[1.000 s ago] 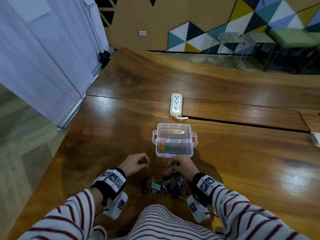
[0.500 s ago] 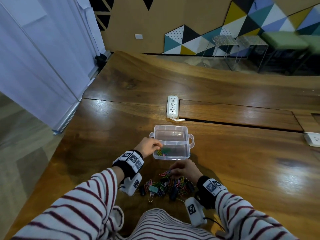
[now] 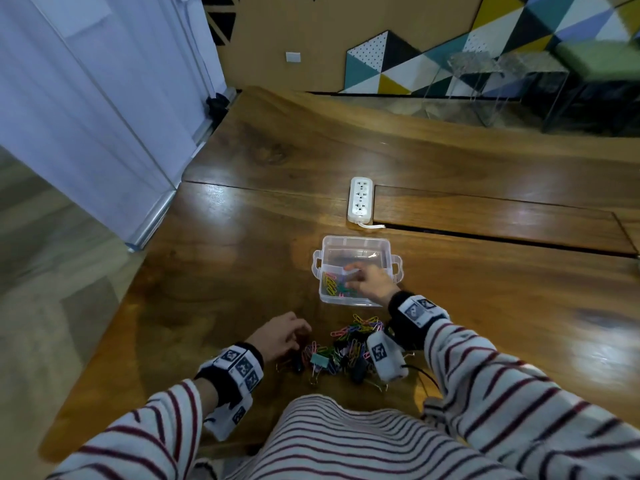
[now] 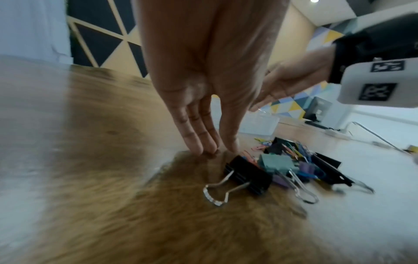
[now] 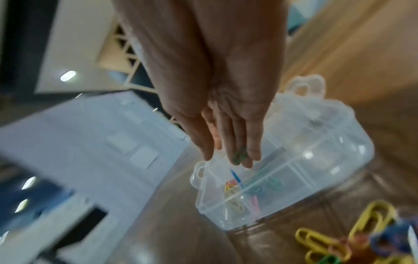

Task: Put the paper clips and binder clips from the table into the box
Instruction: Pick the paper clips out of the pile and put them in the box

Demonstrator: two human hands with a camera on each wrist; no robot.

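Note:
A clear plastic box stands on the wooden table, with several coloured paper clips in its near-left compartment. My right hand hovers over it with its fingers straight and pointing down. A green paper clip lies against its fingertips, and a blue one is in the air below. A pile of paper clips and binder clips lies in front of the box. My left hand touches the table at the pile's left edge, beside a black binder clip.
A white power strip lies behind the box, next to a long slot in the tabletop. The table's left edge drops to the floor beside a white curtain.
My left hand has come back from the box to the left side of the pile. My right hand has left the pile and moved forward over the box.

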